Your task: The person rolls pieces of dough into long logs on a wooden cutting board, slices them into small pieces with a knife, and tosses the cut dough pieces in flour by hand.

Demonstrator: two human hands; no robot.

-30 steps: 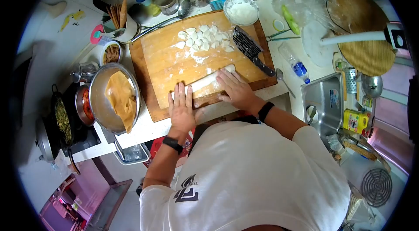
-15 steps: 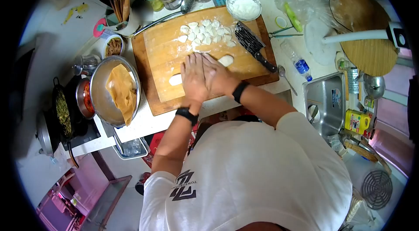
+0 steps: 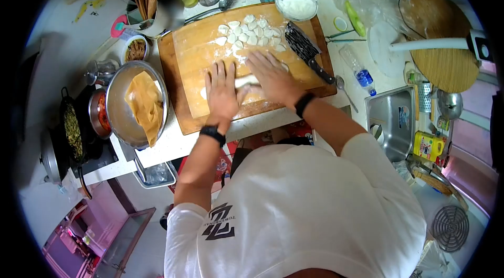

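A white rope of dough (image 3: 245,81) lies across the floured wooden board (image 3: 197,62). On its left part rests my left hand (image 3: 222,91), fingers stretched out and palm down. My right hand (image 3: 270,79) lies flat over the right part, its fingers straight and pointing away from me. Bare dough shows between the two hands, and its ends stick out partly past them. Beyond my fingers sits a cluster of small cut dough pieces (image 3: 252,32), dusted with flour. A black-bladed cleaver (image 3: 304,41) lies to the right of them on the board.
A bowl of flour (image 3: 296,3) stands behind the board. At left are a large metal bowl (image 3: 116,104) with a brown cloth-like sheet (image 3: 144,107), and a pan (image 3: 73,131) of chopped greens. A spoon (image 3: 346,94), a plastic bottle (image 3: 362,75) and the sink (image 3: 391,115) are at right.
My hands were together over the middle of the dough; now they are apart, the left shifted left and the right shifted right. More dough shows between them.
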